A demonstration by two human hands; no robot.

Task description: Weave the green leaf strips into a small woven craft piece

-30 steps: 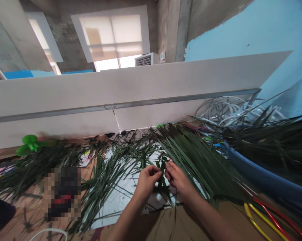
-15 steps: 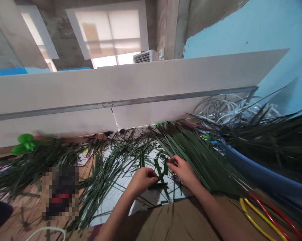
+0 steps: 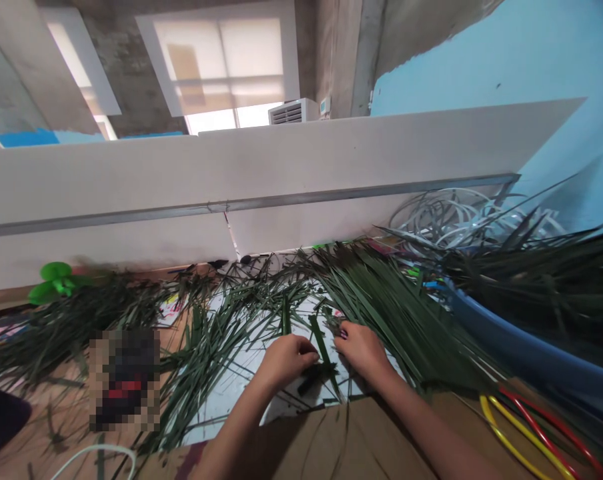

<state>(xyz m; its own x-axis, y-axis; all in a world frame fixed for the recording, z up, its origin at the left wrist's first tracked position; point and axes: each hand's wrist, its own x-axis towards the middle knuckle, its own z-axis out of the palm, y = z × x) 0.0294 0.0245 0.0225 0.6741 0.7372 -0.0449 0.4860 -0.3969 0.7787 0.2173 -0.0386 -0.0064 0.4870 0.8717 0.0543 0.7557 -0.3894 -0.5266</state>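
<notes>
Several flat green palm leaf strips (image 3: 321, 343) cross each other between my two hands, above the white sheet (image 3: 246, 373). My left hand (image 3: 287, 361) is closed, thumb and fingers pinched at the left edge of the crossed strips. My right hand (image 3: 362, 348) has its fingers curled together at the upper right of the strips, on the blurred end of one strip. Its fingertips partly hide that end. A longer strip (image 3: 286, 313) lies just beyond my left hand.
Cut leaf pieces (image 3: 196, 380) lie left, long leaves (image 3: 386, 300) right. A blue tub (image 3: 506, 333) holds more leaves. Red and yellow handles (image 3: 519, 433) are at lower right. A green fan-shaped object (image 3: 56, 283) and a white panel (image 3: 301, 160) stand behind.
My right hand has come down and closed its fingers more tightly on the strip end. The crossed strips have shifted and turned slightly. My left hand keeps its pinch.
</notes>
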